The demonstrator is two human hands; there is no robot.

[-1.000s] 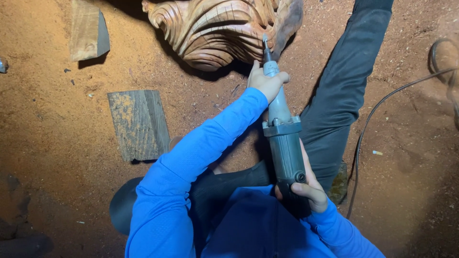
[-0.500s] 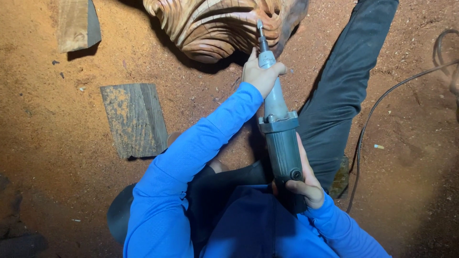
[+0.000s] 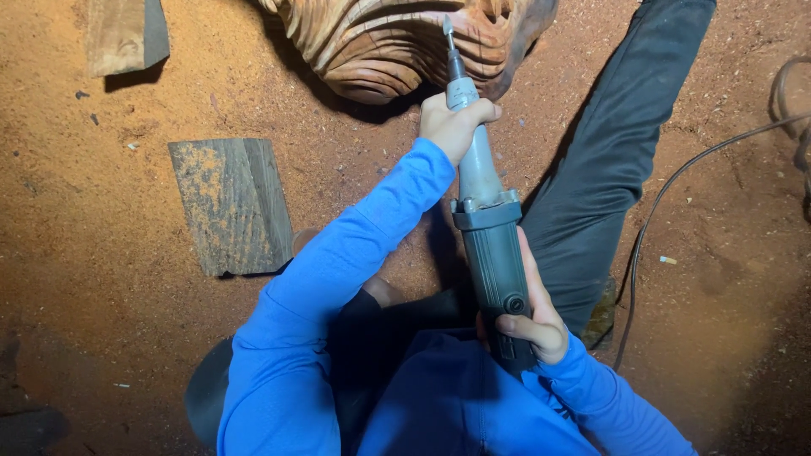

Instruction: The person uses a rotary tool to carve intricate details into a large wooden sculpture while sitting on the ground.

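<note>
Grey die grinder, both hands clenched on it, meets ridged wood carving.

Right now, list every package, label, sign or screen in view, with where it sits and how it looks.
None in view: no package, sign or screen, and no readable label.
Grinder: long grey power tool with a bare body, held by the left hand near the tip and the right hand at the rear.
Carving: ridged reddish wood, top centre.
Board: grey slab lying on sawdust, left.
</note>
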